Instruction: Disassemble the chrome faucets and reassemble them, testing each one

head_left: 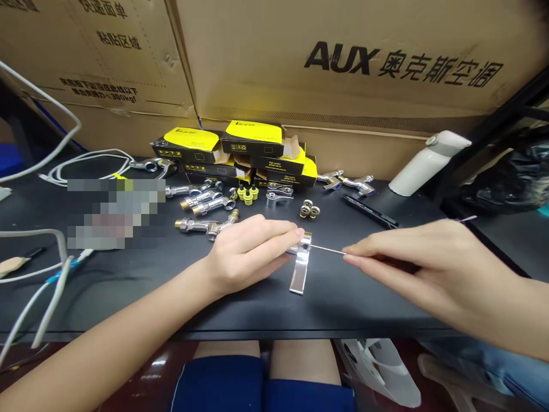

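Observation:
My left hand (249, 252) is closed around a chrome faucet, most of it hidden by the fingers. Its flat lever handle (299, 272) sticks out toward the table's front edge. Between thumb and fingertips, my right hand (412, 263) pinches a thin metal rod, perhaps a hex key (328, 249). The rod's far end meets the side of the handle's base. Behind the left hand lie a chrome faucet body with brass ends (206, 226), yellow-and-black cartridges (247, 194), loose chrome handles (278, 197) and small brass-coloured ring fittings (309, 210).
Yellow-and-black boxes (253, 137) are stacked at the back against large cartons (343, 86). A white bottle (424, 166) leans at the right, near a black pen (370, 212). White cables (64, 252) and a pixelated object (115, 214) occupy the left.

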Demonstrator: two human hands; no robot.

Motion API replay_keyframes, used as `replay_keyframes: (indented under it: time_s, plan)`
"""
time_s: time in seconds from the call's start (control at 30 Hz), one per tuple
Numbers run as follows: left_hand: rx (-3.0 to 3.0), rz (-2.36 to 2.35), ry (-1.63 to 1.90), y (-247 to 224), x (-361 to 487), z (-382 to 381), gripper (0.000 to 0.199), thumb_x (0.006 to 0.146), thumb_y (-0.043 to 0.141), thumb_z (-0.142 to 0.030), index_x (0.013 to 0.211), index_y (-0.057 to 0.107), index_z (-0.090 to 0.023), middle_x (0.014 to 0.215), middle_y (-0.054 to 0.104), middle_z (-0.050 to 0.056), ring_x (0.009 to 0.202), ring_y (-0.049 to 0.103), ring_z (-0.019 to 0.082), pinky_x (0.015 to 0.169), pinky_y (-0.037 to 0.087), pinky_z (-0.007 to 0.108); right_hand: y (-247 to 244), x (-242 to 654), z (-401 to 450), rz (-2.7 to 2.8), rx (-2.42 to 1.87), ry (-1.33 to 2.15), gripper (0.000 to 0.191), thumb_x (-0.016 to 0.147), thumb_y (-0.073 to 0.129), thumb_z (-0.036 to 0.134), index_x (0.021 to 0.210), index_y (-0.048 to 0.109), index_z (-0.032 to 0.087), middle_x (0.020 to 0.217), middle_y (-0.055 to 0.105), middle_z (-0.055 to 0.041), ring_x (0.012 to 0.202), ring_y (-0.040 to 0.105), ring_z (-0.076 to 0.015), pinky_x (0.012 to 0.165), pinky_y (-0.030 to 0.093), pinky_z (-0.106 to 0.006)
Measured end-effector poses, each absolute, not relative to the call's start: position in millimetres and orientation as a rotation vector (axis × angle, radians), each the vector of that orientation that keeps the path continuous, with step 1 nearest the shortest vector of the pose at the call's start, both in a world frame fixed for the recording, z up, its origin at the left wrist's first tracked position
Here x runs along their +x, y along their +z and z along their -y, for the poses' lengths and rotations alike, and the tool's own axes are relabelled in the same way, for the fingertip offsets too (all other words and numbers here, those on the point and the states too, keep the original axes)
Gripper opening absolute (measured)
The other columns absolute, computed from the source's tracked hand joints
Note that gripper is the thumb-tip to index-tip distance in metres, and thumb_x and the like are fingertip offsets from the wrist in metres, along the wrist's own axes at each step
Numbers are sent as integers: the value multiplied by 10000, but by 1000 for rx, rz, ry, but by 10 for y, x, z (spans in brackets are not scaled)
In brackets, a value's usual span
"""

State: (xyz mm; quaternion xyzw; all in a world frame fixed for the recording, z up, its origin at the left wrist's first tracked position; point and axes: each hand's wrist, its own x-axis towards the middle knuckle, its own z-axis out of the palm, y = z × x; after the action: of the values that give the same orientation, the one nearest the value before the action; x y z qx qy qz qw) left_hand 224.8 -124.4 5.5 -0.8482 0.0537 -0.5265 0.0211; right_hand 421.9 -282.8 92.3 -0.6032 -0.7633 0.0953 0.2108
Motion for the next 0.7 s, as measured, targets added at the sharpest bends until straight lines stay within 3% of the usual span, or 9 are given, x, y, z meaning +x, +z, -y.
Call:
replay_keyframes:
  time_s: [0.17, 0.3, 0.43, 0.7]
  plan:
    - [-2499, -151, -1680, 70, 2193, 1237, 355, 782, 702, -91, 1106, 662, -230, 980, 752, 50, 675, 673, 146, 556, 532, 264, 996, 4174, 2765, 1595, -1819, 1021, 244, 842, 656, 400, 722, 693, 190, 515, 485, 27, 455, 359, -78, 399, 241, -209]
    - [-2420, -167, -1636, 110, 2178, 1226, 311, 767, 716, -84, 1036, 681, -237, 930, 759, 30, 631, 660, 141, 523, 559, 266, 938, 4179, 2759, 1162, -1737, 1461, 271, 784, 714, 429, 714, 657, 173, 471, 411, 59, 402, 227, -37, 370, 120, -185]
    - [-2333, -169, -1599, 167, 2169, 1226, 273, 768, 718, -92, 983, 692, -260, 868, 759, 4, 571, 631, 129, 473, 551, 255, 876, 4160, 2756, 854, -1653, 1665, 266, 774, 733, 409, 761, 652, 156, 446, 368, 89, 372, 140, -11, 352, 74, -170]
    - [-2447, -244, -1394, 259, 2052, 1248, 269, 798, 689, -96, 995, 710, -278, 938, 751, 1, 673, 630, 141, 557, 566, 271, 746, 4126, 2832, 622, -1443, 1841, 179, 796, 713, 339, 787, 672, 165, 449, 308, 113, 353, 92, 5, 328, 66, -146]
